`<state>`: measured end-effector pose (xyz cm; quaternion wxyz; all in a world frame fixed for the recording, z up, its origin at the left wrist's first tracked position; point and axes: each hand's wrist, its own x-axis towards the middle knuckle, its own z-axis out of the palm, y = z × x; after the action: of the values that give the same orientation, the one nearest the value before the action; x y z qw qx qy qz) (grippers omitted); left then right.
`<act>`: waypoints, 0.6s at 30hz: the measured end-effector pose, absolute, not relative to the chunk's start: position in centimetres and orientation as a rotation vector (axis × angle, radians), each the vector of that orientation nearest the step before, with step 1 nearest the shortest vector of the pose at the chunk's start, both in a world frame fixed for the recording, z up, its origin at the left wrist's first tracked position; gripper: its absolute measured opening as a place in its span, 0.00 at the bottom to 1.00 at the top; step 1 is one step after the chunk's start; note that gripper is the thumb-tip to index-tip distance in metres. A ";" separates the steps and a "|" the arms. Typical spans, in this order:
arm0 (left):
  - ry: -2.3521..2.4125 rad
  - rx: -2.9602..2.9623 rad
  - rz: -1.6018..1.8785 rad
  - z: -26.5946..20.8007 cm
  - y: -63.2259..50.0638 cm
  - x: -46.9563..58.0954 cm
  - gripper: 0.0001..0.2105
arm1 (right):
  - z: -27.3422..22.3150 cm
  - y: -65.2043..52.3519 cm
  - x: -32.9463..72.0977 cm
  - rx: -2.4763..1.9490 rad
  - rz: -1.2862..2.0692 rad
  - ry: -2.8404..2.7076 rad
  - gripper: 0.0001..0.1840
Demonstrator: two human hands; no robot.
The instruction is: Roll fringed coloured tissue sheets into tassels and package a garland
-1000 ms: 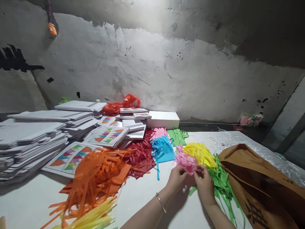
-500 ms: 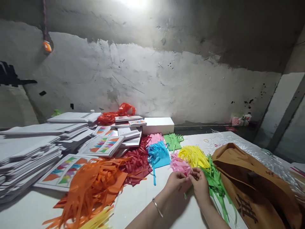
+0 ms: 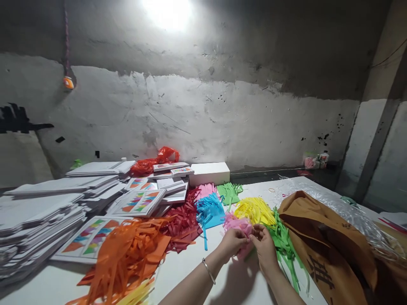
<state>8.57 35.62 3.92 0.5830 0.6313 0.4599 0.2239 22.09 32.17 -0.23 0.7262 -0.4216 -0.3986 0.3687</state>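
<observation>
In the head view, my left hand, with a silver bangle on its wrist, is closed in a pinch on pink fringed paper. Its fingertips meet those of my right hand, which pinches at the same spot. Some pink strips hang below the fingers; the exact grip point is partly hidden. Just behind them lies a pink fringe pile. Yellow fringed paper sits behind my right hand, and green fringed paper is to its right. Blue fringed paper lies to the left.
Orange fringes and dark red fringes spread left of my arms. Stacks of white sheets and printed cards stand farther left. A white box is near the wall. On the right lie a brown bag and clear plastic.
The camera view has tilted up, so the tabletop sits slightly lower. More pink paper shows beneath my pinched fingers, while both hands stay together.
</observation>
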 end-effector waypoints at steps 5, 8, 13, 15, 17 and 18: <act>1.054 1.427 0.471 4.1 35.2 8.1 0.13 | 0.4 31.5 22.2 -0.941 0.799 -0.946 0.12; 1.052 1.395 0.467 4.0 34.7 8.1 0.13 | 0.4 31.2 22.2 -0.944 0.786 -0.959 0.12; 1.037 1.340 0.475 4.1 34.3 8.1 0.14 | 0.3 30.8 22.0 -0.923 0.787 -1.004 0.12; 1.039 1.318 0.491 4.2 34.2 8.1 0.14 | 0.3 30.8 22.0 -0.920 0.787 -1.005 0.12; 1.053 1.301 0.526 4.2 34.2 8.1 0.15 | 0.3 30.6 22.1 -0.926 0.782 -0.992 0.12; 1.065 1.295 0.550 4.1 34.1 8.1 0.15 | 0.3 30.6 22.2 -0.932 0.777 -0.981 0.12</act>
<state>8.08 34.07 4.11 0.6356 0.5666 0.4659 0.2407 22.16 30.55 0.27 0.7108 -0.4200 -0.4422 0.3505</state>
